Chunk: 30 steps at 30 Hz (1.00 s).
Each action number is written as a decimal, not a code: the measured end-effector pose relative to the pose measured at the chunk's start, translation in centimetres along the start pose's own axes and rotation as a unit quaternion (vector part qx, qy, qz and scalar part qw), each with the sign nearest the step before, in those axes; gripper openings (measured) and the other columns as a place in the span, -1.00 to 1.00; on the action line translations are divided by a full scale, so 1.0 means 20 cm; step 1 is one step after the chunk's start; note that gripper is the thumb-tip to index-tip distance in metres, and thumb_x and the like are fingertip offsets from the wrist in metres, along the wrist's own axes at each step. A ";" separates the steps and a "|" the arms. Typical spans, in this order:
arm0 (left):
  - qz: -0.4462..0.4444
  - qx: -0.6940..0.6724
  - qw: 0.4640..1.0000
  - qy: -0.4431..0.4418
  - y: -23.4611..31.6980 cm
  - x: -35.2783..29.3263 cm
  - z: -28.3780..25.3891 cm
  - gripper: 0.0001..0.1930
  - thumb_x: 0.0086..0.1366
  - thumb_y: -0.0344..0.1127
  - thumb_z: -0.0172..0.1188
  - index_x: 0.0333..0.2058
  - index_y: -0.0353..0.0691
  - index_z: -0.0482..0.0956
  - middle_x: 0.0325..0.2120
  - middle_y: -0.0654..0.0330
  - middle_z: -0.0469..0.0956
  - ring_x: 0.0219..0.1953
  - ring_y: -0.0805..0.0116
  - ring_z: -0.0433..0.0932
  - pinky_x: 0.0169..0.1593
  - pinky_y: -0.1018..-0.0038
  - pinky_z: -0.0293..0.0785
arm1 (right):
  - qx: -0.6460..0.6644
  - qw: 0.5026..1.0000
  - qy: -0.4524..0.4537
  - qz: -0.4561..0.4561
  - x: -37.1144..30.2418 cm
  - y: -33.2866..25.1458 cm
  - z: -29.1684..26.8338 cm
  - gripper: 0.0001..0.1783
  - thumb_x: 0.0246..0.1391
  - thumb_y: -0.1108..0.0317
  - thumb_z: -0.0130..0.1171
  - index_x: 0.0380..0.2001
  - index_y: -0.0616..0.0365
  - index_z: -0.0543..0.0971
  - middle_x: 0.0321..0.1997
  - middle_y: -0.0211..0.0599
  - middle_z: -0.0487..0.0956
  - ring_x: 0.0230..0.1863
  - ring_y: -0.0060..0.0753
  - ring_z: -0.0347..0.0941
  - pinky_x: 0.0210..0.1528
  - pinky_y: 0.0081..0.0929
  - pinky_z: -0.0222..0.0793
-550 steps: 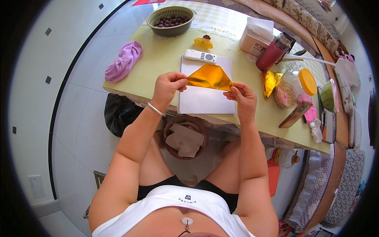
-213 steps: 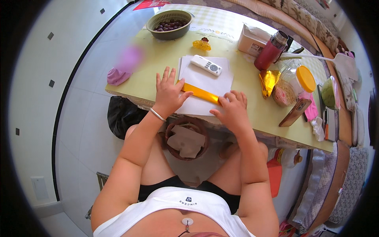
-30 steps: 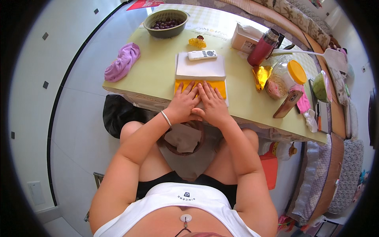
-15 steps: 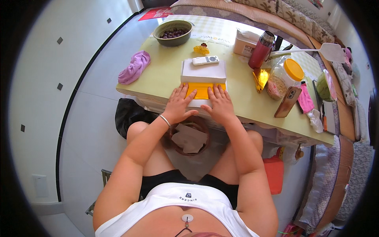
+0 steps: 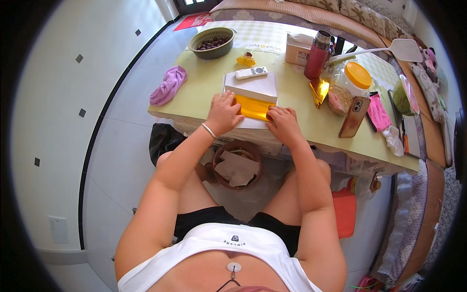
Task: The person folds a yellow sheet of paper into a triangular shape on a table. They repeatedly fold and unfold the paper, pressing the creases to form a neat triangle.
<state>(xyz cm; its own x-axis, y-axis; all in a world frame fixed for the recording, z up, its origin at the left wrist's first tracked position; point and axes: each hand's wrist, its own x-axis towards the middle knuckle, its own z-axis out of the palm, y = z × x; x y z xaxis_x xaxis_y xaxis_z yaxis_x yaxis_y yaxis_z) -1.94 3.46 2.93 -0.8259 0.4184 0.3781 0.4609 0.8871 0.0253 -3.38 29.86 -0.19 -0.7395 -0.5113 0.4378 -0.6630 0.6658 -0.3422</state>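
Note:
A strip of shiny gold foil paper [image 5: 254,107] lies across a stack of white paper [image 5: 245,122] at the near edge of the table. My left hand [image 5: 224,113] grips the foil's left end, fingers bent over its upper corner and thumb on its lower side. At the right end, my right hand [image 5: 284,123] has its fingers curled on the foil's lower corner, with the fingertips partly hidden. A white remote control [image 5: 251,73] rests on the white paper [image 5: 260,86] just beyond the foil.
Right of the hands are a folded gold foil piece [image 5: 319,91], a yellow-lidded jar [image 5: 340,92], a phone [image 5: 354,117], a red flask [image 5: 318,54] and a fly swatter [image 5: 404,50]. Leftward lie a purple cloth [image 5: 168,85] and a basin of dark round fruit [image 5: 212,44]. Below is a bin [image 5: 237,168].
Both hands have gone from lying flat with spread fingers on the foil to curling around its two ends. The foil now sits slightly tilted, its right end nearer me.

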 end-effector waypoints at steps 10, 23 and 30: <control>0.088 -0.072 0.990 0.081 0.26 0.10 0.13 -0.88 0.09 -0.32 0.30 -0.48 -0.19 0.56 -0.48 0.11 0.52 -0.36 0.05 0.54 -0.29 0.17 0.50 | -0.016 0.999 0.027 -0.043 0.05 -0.02 -0.01 -0.75 0.00 0.22 0.32 -0.26 0.05 0.58 -0.17 -0.29 0.62 -0.01 -0.18 0.52 0.24 -0.14 0.25; 0.055 -0.104 0.990 0.074 0.27 0.08 0.09 -0.87 0.08 -0.31 0.33 -0.45 -0.19 0.58 -0.46 0.11 0.58 -0.36 0.04 0.57 -0.25 0.18 0.52 | -0.001 0.998 0.024 -0.063 0.06 0.02 -0.04 -0.77 -0.09 0.29 0.32 -0.30 0.04 0.60 -0.27 -0.23 0.63 -0.06 -0.12 0.54 0.15 -0.15 0.35; 0.015 -0.124 0.986 0.113 0.29 0.06 0.12 -0.85 0.08 -0.29 0.36 -0.42 -0.21 0.62 -0.42 0.10 0.60 -0.29 0.05 0.59 -0.22 0.20 0.54 | 0.099 0.993 0.069 -0.017 0.08 0.03 0.00 -0.76 -0.06 0.40 0.28 -0.24 0.12 0.66 -0.21 -0.21 0.66 -0.05 -0.06 0.54 0.06 -0.17 0.45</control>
<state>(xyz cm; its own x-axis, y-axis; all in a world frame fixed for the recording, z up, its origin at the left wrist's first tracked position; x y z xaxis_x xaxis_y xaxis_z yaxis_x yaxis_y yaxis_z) -1.02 9.62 1.23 -0.7303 0.3649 0.5775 0.5726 0.7881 0.2261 -5.05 29.50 0.38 -0.7029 -0.4424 0.5569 -0.7066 0.5238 -0.4758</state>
